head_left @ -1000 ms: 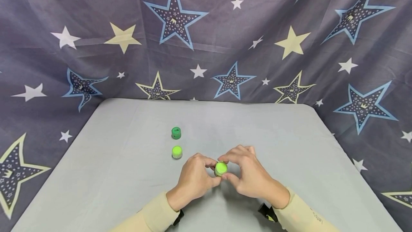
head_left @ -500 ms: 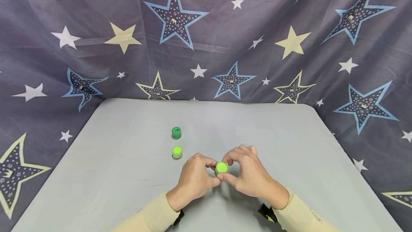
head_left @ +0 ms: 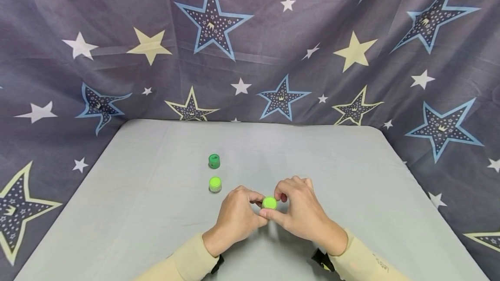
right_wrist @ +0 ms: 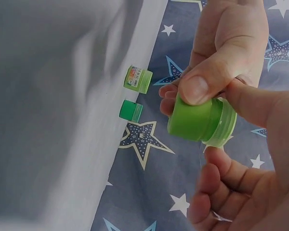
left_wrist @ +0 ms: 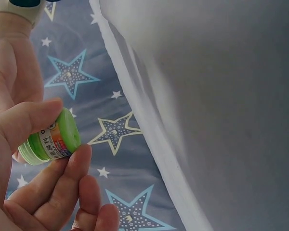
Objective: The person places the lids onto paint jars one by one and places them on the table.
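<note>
A small lime-green paint jar (head_left: 269, 203) is held above the table between both hands. My left hand (head_left: 237, 214) pinches the jar's body; in the left wrist view its thumb and a finger lie on the labelled side. My right hand (head_left: 302, 207) is at the clear-rimmed lid (right_wrist: 226, 124), thumb on one side and curled forefinger at the opposite edge. Whether the lid is loose cannot be seen. To the left, a second lime-green jar (head_left: 215, 184) stands upright on the table, with a dark green jar (head_left: 214, 161) behind it.
A pale grey cloth covers the table (head_left: 156, 211). Behind and beside it hangs a dark curtain (head_left: 250, 34) printed with stars. Black camera mounts show under both wrists.
The right thumb has slid leftward across the jar's near side while the right fingers drew back to the right, as in a twist. The left hand has hardly moved.
</note>
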Motion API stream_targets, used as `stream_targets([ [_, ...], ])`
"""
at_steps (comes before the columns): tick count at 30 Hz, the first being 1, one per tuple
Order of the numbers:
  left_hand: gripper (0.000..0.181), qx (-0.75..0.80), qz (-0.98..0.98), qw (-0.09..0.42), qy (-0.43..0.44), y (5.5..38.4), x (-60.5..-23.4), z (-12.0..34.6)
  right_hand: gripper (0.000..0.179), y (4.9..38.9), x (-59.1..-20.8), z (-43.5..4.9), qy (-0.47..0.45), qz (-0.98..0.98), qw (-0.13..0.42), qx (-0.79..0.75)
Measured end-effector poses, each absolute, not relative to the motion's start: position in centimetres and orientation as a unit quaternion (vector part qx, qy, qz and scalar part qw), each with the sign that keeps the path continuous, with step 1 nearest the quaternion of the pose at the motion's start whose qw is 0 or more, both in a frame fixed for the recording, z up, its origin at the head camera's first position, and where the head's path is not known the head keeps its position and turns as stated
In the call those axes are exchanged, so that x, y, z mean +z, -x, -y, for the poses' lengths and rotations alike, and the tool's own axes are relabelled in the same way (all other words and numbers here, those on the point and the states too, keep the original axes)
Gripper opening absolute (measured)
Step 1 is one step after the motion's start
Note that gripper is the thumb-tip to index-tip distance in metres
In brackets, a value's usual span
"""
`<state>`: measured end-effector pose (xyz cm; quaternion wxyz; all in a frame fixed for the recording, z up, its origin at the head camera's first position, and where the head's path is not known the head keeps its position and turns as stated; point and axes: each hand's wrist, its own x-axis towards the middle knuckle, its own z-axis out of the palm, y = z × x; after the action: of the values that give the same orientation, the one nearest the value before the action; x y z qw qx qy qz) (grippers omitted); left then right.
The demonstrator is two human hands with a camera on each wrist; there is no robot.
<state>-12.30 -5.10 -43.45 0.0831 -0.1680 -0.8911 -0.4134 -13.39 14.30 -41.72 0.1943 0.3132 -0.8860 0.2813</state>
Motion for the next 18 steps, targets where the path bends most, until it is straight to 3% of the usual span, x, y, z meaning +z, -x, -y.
stream_targets([
  [18,0.02,-0.409,0.893,0.085,0.168,12.38,-43.53,5.19,0.044,13.54,-41.29,-14.8,-0.316,0.884,0.177,0.294],
])
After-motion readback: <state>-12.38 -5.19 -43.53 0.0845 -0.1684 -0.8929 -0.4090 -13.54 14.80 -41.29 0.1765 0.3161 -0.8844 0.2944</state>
